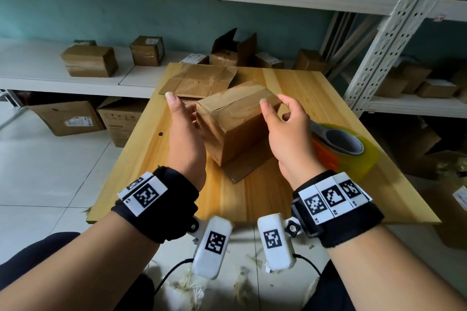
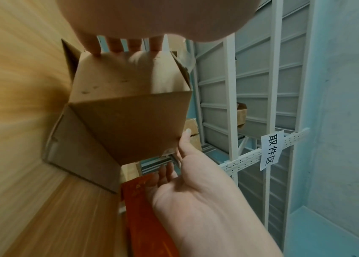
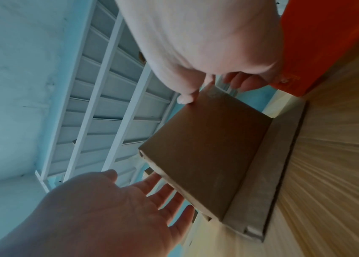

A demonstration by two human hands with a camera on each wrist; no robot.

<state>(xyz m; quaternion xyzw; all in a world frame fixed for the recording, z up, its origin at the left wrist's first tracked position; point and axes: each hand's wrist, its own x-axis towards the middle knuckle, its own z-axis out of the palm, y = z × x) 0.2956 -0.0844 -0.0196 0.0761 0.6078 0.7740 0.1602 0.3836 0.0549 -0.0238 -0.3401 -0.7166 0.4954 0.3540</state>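
Note:
A brown cardboard box [image 1: 235, 129] with tape across its top stands on the wooden table [image 1: 252, 197]; one bottom flap [image 1: 242, 166] lies flat on the wood toward me. My left hand [image 1: 182, 113] is against the box's left side, fingers straight and thumb raised; the right wrist view shows this left hand [image 3: 112, 200] with its palm spread and fingertips at the box [image 3: 207, 147]. My right hand [image 1: 275, 106] pinches the box's top right corner, thumb on top and fingers curled behind. In the left wrist view that thumb [image 2: 186, 137] touches the box [image 2: 130, 121] edge.
An orange tape dispenser [image 1: 338, 149] with a clear roll lies on the table just right of my right hand. Flattened cardboard [image 1: 199, 81] lies at the table's far edge. White shelves behind hold several small boxes; a perforated shelf post [image 1: 384, 40] stands at right. Cartons [image 1: 68, 116] sit on the floor at left.

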